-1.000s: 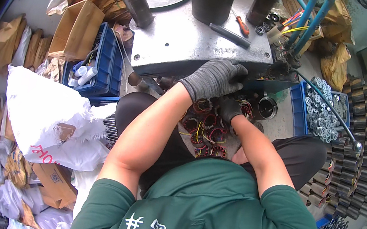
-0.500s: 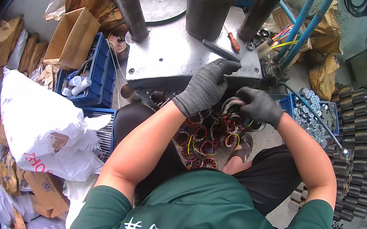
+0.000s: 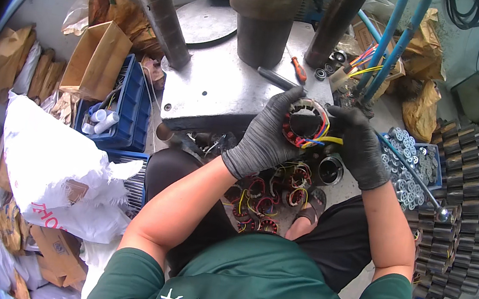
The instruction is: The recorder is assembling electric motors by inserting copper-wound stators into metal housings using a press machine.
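Observation:
Between my gloved hands is a motor stator (image 3: 287, 128), a ring with red inner windings, a white-laced rim and yellow, red and blue leads. My left hand (image 3: 269, 135), in a grey glove, is closed around its left side, thumb at the top. At its right side my right hand (image 3: 362, 144) is closed, its fingers curled by the rim and the yellow lead; their tips are partly hidden. Below, several similar stators (image 3: 256, 201) with coloured leads lie piled on the floor between my legs. A round metal housing (image 3: 330, 170) stands beneath my right hand.
Ahead is a press with a metal bed (image 3: 212, 86), holding a dark bar (image 3: 278, 80) and an orange-handled screwdriver (image 3: 298, 70). Blue crates (image 3: 135, 103) and a white sack (image 3: 57, 165) stand left. At right are a crate of silver parts (image 3: 413, 166) and stacked metal cylinders (image 3: 472, 209).
The stator has come up from the pile and is now held before the press bed. My left hand has moved down off the bar's end to the stator; my right hand has risen with it.

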Demonstrator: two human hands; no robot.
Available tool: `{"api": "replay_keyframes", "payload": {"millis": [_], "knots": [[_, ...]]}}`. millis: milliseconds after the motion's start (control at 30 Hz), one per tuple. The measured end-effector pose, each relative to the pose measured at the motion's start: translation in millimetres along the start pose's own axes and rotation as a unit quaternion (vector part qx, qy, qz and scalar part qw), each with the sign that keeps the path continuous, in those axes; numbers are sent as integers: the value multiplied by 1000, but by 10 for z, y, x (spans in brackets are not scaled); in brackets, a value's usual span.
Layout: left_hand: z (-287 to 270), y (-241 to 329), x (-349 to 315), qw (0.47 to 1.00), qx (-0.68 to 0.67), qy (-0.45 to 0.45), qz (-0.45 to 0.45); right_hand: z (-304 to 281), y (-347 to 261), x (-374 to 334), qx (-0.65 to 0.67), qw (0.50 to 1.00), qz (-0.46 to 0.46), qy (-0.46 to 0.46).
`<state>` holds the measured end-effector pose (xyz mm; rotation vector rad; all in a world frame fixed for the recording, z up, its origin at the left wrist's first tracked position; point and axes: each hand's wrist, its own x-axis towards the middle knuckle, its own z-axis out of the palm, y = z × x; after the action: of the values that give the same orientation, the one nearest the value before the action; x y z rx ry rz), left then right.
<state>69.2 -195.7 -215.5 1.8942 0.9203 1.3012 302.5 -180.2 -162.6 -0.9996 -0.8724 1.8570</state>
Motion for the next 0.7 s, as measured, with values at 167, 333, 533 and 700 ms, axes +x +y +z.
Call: {"api": "replay_keyframes", "payload": {"millis": [167,333,533,700], "knots": [[-20,30,-6,991,-127,39,-26,84,-45,-120,-110,989,-81,-60],[15,-2,-59,999,-8,41,-11,212,139,-72,-232,961,-146,-30],[62,-28,-131,967,-240,20,-83,258,175,-80,-231,966,-115,30],[-27,29,-100,945,-286,39,-153,267,188,-55,-239,965,-104,40]]}}
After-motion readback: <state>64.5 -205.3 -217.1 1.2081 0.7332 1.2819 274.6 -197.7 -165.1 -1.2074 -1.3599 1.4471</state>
